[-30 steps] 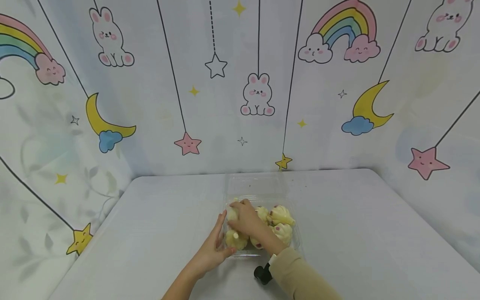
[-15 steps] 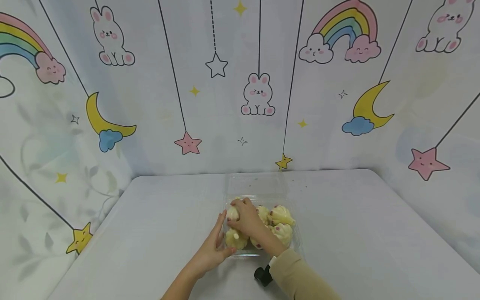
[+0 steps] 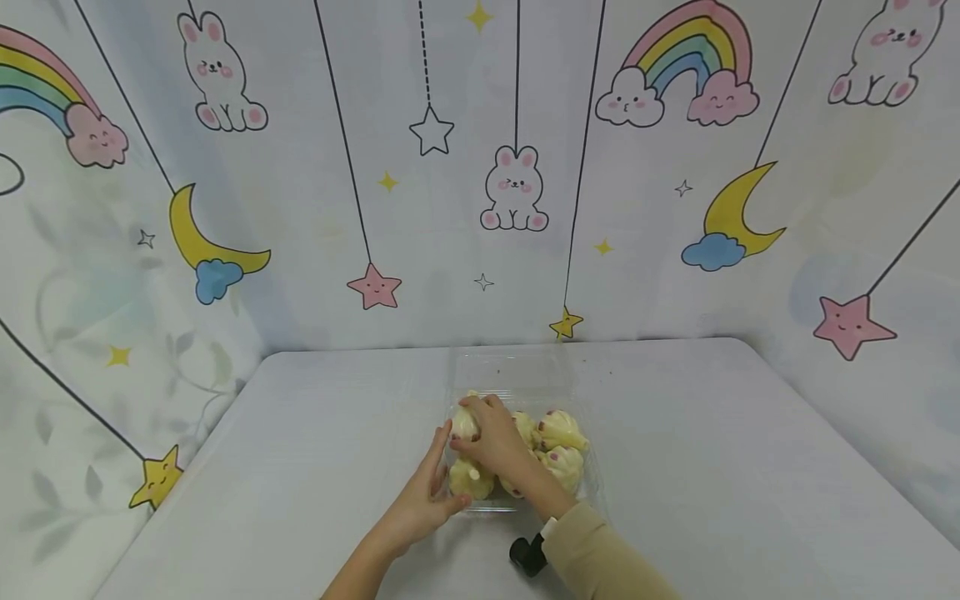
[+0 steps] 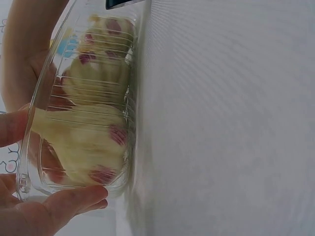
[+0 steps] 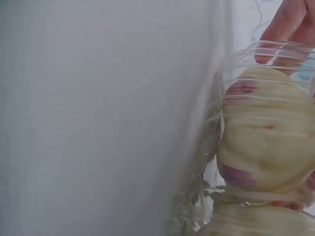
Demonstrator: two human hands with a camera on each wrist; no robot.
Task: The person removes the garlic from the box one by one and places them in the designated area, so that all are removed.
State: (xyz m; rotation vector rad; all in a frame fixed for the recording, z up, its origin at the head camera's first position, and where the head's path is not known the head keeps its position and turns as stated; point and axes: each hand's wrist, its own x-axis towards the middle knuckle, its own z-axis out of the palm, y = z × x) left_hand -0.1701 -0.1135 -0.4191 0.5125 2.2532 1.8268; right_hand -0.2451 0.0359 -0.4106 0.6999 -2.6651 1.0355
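A clear plastic box point(image 3: 480, 508) holds several pale yellow, purple-streaked bulbs that look like garlic. My left hand point(image 3: 420, 504) grips its front left corner, with straight fingers along the left side and the thumb at the front rim. My right hand point(image 3: 498, 437) reaches in from the right, fingers curled round the back left garlic bulb point(image 3: 464, 423). In front of that bulb lies another garlic bulb point(image 3: 471, 479). Through the ribbed wall, the left wrist view shows a garlic bulb point(image 4: 91, 142) with a thick stem. The right hand's fingertips are partly hidden.
The box's clear lid point(image 3: 513, 367) lies folded back behind it. Under the right sleeve point(image 3: 600, 550) sits a black wrist camera point(image 3: 529, 555). A white-covered table point(image 3: 697, 467) extends to both sides, with a curtain point(image 3: 450, 217) printed with rabbits and stars at its back.
The right hand has shifted very slightly over the back left garlic bulb, more of which shows than one second ago. The left hand and the box stay where they were.
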